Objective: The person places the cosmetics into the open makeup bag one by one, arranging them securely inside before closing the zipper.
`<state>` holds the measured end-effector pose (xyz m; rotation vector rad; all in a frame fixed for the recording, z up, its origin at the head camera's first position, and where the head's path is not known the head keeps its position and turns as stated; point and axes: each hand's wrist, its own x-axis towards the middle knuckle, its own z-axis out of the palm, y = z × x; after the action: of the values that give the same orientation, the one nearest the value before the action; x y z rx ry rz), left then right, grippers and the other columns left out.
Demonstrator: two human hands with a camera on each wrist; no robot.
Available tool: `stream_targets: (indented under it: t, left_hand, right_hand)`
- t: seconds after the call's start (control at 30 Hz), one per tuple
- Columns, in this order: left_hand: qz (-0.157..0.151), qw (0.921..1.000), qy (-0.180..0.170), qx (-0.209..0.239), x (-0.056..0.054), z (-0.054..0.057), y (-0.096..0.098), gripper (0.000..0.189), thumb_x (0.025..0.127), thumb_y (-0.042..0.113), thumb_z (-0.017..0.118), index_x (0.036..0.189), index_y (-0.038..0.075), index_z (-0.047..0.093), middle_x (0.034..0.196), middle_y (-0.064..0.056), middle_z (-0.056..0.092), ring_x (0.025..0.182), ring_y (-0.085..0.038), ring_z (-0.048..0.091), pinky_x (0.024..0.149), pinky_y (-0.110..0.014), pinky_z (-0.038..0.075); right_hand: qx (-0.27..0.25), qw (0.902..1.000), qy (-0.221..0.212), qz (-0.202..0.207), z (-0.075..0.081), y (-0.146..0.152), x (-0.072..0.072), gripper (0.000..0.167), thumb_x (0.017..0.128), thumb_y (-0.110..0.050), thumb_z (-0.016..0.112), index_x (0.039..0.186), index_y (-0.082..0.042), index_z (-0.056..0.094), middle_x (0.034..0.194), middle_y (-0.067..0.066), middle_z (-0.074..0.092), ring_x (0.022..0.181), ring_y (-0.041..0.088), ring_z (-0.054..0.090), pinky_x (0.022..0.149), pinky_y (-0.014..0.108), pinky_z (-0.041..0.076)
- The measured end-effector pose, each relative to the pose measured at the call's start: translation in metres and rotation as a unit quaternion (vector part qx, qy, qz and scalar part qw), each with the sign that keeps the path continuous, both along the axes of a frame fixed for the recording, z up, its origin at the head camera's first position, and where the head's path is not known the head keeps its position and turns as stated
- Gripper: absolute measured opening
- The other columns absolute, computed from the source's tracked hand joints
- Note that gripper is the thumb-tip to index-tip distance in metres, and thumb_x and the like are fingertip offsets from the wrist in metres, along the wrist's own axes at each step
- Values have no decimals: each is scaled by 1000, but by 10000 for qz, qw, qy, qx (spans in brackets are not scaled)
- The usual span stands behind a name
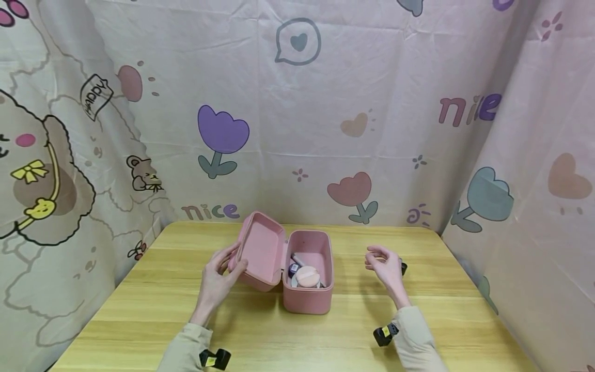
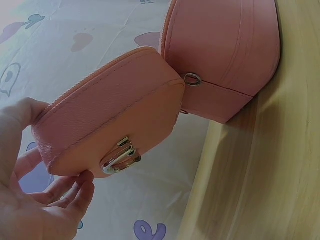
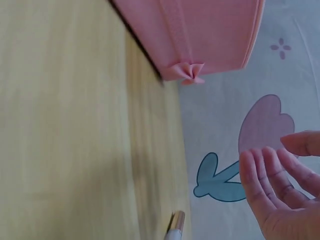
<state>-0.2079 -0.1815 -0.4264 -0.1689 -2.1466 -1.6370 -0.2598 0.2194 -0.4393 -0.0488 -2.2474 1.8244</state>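
Observation:
A pink zippered cosmetic case (image 1: pixel 308 300) stands on the table with its lid (image 1: pixel 261 245) swung out to the left. My left hand (image 1: pixel 217 281) holds the lid by its outer edge, thumb on one side and fingers on the other; in the left wrist view the lid's outside carries a metal emblem (image 2: pixel 121 159). Inside the case lie a round pale pink powder puff (image 1: pixel 307 277), a small dark round item (image 1: pixel 293 269) and a slim greyish tube (image 1: pixel 298 260). Right of the case, my right hand (image 1: pixel 385 264) hovers with loosely bent fingers, nothing between them.
A small black item (image 1: pixel 403 267) shows partly behind my right hand. In the right wrist view, a gold-banded tube (image 3: pixel 176 227) lies at the bottom edge. A pink bow (image 3: pixel 188 72) sits on the case's side. Printed cloth (image 1: pixel 297 103) hangs behind the wooden table (image 1: pixel 139 305).

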Motion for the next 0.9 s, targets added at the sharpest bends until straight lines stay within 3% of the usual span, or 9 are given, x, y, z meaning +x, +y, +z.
stream_targets:
  t: [0.17,0.3,0.4,0.43,0.53,0.63,0.73,0.83,0.9]
  left_hand:
    - [-21,9999,99,24,0,-1,0,51,93,4,77,142,-2,63,134,-24,61,111,12,57,101,-4,45]
    - [-48,9998,169,55,-1,-2,0,51,93,3,77,141,-3,63,133,-24,61,112,11,58,101,-5,46]
    - [-50,9998,158,61,0,-2,0,51,93,3,77,141,-3,63,133,-24,61,112,10,58,101,-5,46]
    - [-51,9998,156,59,0,-2,0,51,93,3,77,142,-3,63,133,-24,61,112,10,58,101,-6,46]
    - [-36,9999,115,49,0,-1,1,52,93,3,77,142,-3,63,134,-24,61,111,11,57,101,-5,46]
    - [-32,10000,75,58,0,-1,0,52,93,4,77,142,-2,63,134,-23,60,111,12,57,102,-5,45]
    - [-41,10000,34,72,0,-1,0,52,93,4,77,143,-2,63,135,-23,60,111,12,57,102,-5,45]
    - [-50,10000,22,77,0,-1,0,52,93,4,77,143,-1,63,135,-23,60,111,13,57,102,-5,45]
    - [-49,10000,29,78,0,-1,0,52,93,4,77,143,-2,63,136,-23,60,111,13,57,102,-5,45]
  right_hand:
    - [996,9943,92,-365,-6,5,4,29,97,1,63,124,10,69,113,29,73,87,16,76,75,19,61]
    - [1863,9821,126,-252,-7,8,11,34,97,-1,64,129,12,65,124,32,70,112,43,72,94,39,63]
    - [2579,9661,70,62,-8,11,21,42,98,-3,62,136,17,58,134,37,63,123,52,64,106,57,55]
    - [2810,9596,42,143,-8,12,24,45,99,-4,61,138,17,56,135,38,62,111,51,69,101,57,57]
    - [3424,9385,-269,349,-9,15,33,58,99,-9,62,148,15,47,107,39,70,67,32,67,70,45,62]
    - [3777,9223,-584,583,-10,17,39,64,98,-12,66,151,15,42,101,41,68,55,20,53,56,40,55]
    - [4025,9089,-751,787,-12,19,43,61,99,-13,69,145,18,44,120,45,63,85,37,71,78,55,62]
    - [4173,9014,-762,869,-14,20,43,55,99,-14,69,138,19,48,131,46,57,111,53,67,97,67,55]
    - [4232,8987,-722,893,-17,21,42,52,98,-13,70,134,19,50,128,44,60,111,53,67,96,67,55]
